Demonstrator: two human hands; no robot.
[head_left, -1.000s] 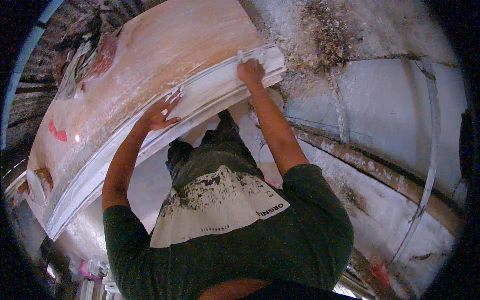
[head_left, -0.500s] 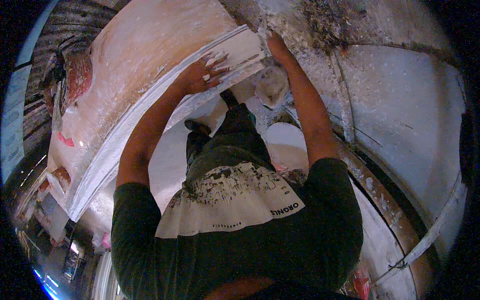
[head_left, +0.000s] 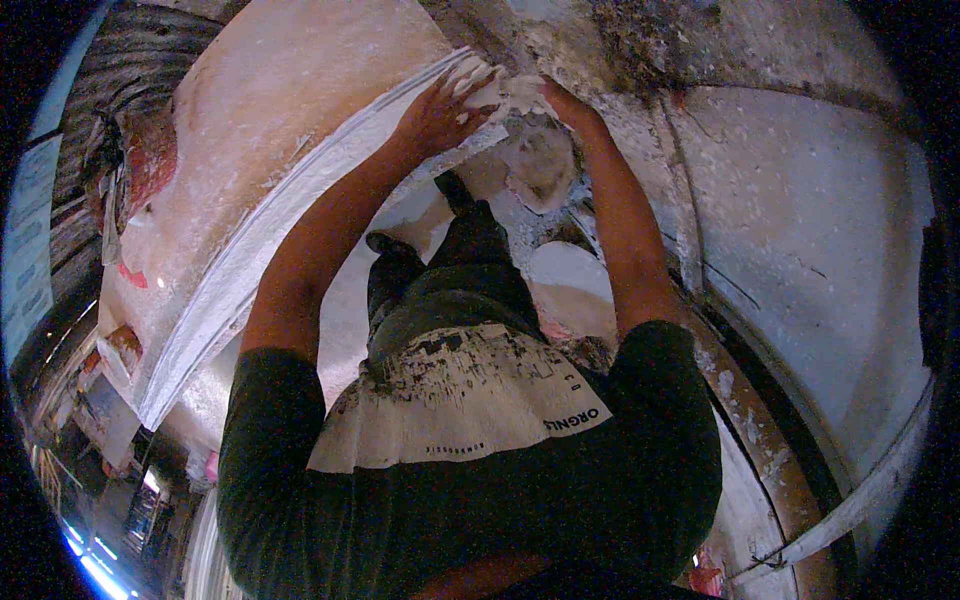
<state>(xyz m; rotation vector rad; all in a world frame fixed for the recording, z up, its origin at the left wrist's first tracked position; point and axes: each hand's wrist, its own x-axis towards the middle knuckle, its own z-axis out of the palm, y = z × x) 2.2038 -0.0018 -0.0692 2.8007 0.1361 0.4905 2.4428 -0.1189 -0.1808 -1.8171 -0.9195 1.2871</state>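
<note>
White plaster dust coats the person's dark shirt (head_left: 470,480) and trousers (head_left: 440,290), nearest the camera. Both bare forearms reach up and away from the body to the far end of a long white plaster moulding (head_left: 250,270), which runs diagonally along a pale, pink-stained slab (head_left: 290,110). The left hand (head_left: 440,105) lies spread, fingers wide and flat on the moulding's end, apparently to steady it. The right hand (head_left: 560,100) meets the same end from the other side; whether it grips anything cannot be told. Wet white plaster (head_left: 500,95) sits between the two hands. Below them a plaster-caked bowl (head_left: 540,165) rests within easy reach. Beyond stands a rough grey wall (head_left: 800,230).
</note>
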